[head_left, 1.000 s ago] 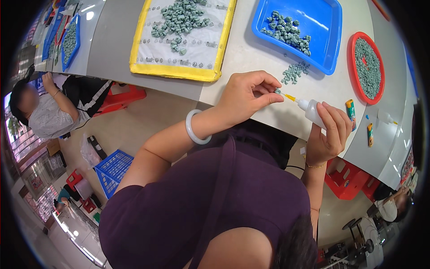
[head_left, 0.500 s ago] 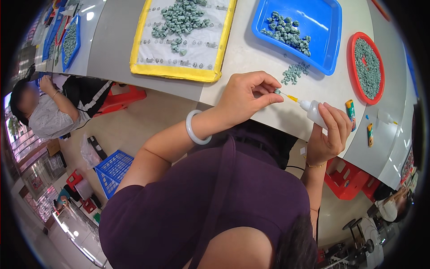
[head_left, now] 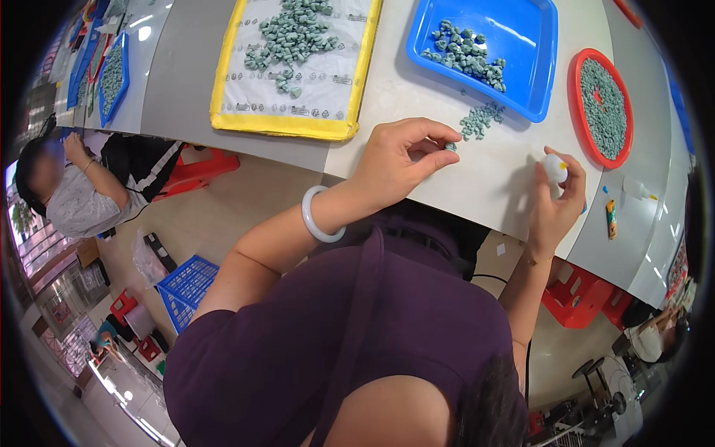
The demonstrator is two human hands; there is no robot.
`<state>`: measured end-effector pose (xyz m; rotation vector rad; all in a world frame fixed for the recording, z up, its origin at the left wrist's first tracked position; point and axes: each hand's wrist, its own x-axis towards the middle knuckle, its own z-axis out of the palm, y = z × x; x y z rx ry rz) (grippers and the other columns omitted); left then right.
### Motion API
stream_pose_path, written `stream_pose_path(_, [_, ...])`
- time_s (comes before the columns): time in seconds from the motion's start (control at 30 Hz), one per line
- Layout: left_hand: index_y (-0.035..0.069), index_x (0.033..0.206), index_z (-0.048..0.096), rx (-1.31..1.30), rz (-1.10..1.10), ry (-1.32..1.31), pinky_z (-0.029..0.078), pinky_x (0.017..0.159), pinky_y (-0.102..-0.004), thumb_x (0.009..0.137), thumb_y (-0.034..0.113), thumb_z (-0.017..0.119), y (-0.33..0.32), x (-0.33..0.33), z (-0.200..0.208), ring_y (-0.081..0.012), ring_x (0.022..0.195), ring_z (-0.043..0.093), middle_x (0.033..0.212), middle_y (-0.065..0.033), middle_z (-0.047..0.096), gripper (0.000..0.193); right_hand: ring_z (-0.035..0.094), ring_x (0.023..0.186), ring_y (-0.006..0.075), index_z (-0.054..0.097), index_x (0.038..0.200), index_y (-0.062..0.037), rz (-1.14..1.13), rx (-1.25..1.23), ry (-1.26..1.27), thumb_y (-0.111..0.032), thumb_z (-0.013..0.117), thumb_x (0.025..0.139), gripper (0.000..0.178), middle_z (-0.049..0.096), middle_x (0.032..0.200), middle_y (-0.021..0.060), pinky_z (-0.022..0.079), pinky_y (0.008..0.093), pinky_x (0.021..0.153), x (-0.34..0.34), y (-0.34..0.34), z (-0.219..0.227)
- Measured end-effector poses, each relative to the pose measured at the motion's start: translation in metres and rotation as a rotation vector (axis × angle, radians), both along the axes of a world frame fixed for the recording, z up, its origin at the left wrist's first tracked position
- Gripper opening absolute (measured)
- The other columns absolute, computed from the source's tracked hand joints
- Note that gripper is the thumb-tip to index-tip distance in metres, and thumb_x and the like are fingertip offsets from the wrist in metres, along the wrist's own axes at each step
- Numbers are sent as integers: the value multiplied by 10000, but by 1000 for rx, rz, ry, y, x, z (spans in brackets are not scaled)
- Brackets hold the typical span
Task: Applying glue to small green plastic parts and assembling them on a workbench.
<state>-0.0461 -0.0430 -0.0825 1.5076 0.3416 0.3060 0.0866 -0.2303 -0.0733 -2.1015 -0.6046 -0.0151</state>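
Note:
Between thumb and forefinger, my left hand pinches a small grey-green piece over the table's near edge. My right hand is closed around a white squeeze bottle with a yellow nozzle, held above the table to the right. Small loose green pieces lie just beyond my left fingertips. Behind them sits a blue tray holding larger grey-green pieces. At the left, a yellow-edged board with a printed white sheet carries a heap of similar pieces.
A red round tray full of tiny green pieces stands at right. Near it lie a yellow-green tube and another white bottle. A co-worker sits at far left by a blue tray. A blue crate stands on the floor.
My right hand has drawn the bottle away from the pinched piece, to the right, and tipped it so its nozzle no longer points at the piece. My left hand keeps its pinch.

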Motion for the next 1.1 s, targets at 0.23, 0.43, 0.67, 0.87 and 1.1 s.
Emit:
stream_pose_path(0.23, [1,949,639,-72,27,-46,513,643,-219,766,11,658,-1,1,-7,-121,747,626,881,-80,631,184,558,872,171,456,1045,-2,-37,259,-37,-7,642,783,321,608,953,121,432,256,782,8,-2,-21])
stream_pose_path(0.43, [-1,961,638,-70,28,-44,505,632,-211,774,12,651,0,1,-5,-114,746,624,875,-71,622,188,602,770,231,584,865,-2,263,-37,-374,44,614,748,129,607,838,110,470,305,664,-18,24,-2])
stream_pose_path(0.67, [-24,993,607,-80,-20,15,490,773,-280,780,-48,608,2,-1,0,-190,867,633,954,-108,611,214,590,751,232,644,863,-55,501,-233,-342,34,573,747,163,606,833,73,474,308,666,5,50,0])
stream_pose_path(0.87, [-2,958,641,-104,39,-23,484,585,-195,776,12,653,0,1,-5,-95,716,617,856,-58,616,184,581,747,231,643,837,-49,498,-266,-340,16,607,725,134,601,815,74,468,317,656,6,49,-2])
stream_pose_path(1.1, [-5,952,641,-146,45,-18,484,586,-193,771,7,656,0,1,-3,-92,729,616,854,-56,617,182,583,725,224,640,824,-40,446,-199,-365,29,646,691,151,598,791,75,467,304,631,-8,29,-6])
